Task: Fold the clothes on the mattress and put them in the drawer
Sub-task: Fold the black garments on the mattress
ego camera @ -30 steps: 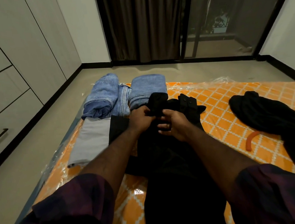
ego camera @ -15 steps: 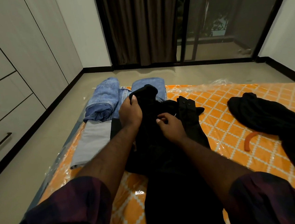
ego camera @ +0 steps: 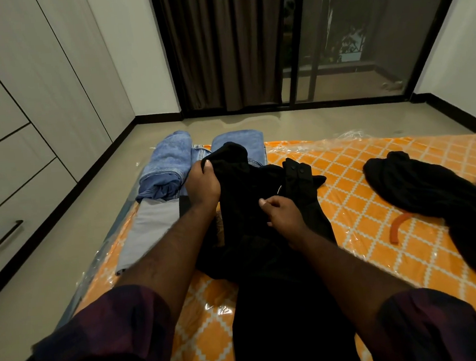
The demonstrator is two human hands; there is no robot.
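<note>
Clearly the black garment is soft and limp, draping over the orange mattress between the arms. Left hand grips a bunched fold, fingers curled round it; right hand seems to pinch cloth just below. Best held at seams or edges, beyond the fingertips.

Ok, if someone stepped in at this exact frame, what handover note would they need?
Left hand grips the raised top of the black garment; right hand pinches its middle.
Done, by the look of it: blue jeans and a grey piece lie folded at the orange mattress edge.
Left: finish this fold, fold the loose black clothes on the right, then move everything to the drawers, all shut.
</note>
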